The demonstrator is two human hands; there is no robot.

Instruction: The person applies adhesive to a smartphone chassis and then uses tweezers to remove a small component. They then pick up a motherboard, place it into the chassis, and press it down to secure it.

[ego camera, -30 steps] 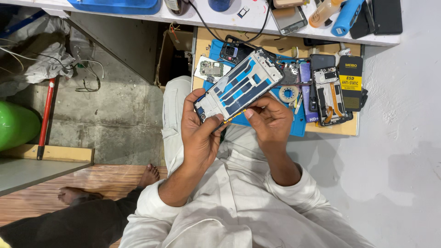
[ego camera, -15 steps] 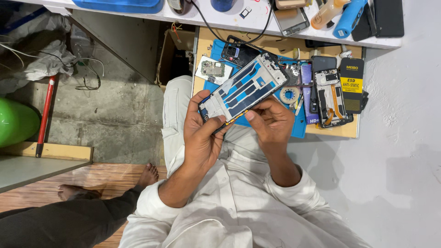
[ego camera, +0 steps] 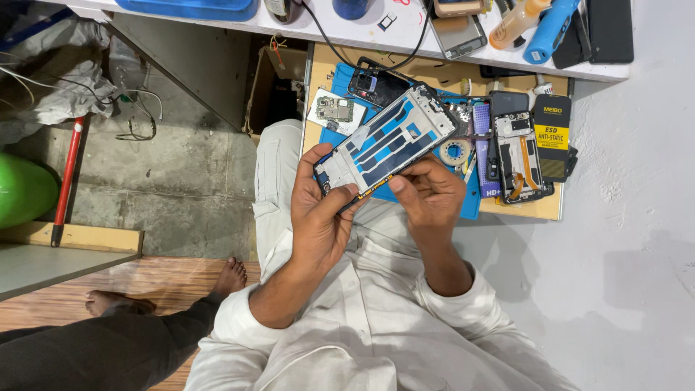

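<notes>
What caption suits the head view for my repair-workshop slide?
Both hands, left hand and right hand, hold an opened phone frame above a blue mat strewn with phone parts.

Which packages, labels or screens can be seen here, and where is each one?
Black packet with yellow label: flat rectangle, right end of the wooden board.
Dark phone screen: black rectangle, top right shelf.
Opened phone frame: white and blue, in left hand and right hand.

A wooden board (ego camera: pixel 427 76) sits just beyond the hands, bearing a blue mat (ego camera: pixel 472 206). An opened phone (ego camera: pixel 517 156), tape roll (ego camera: pixel 455 152) and circuit board (ego camera: pixel 333 110) lie there.
</notes>
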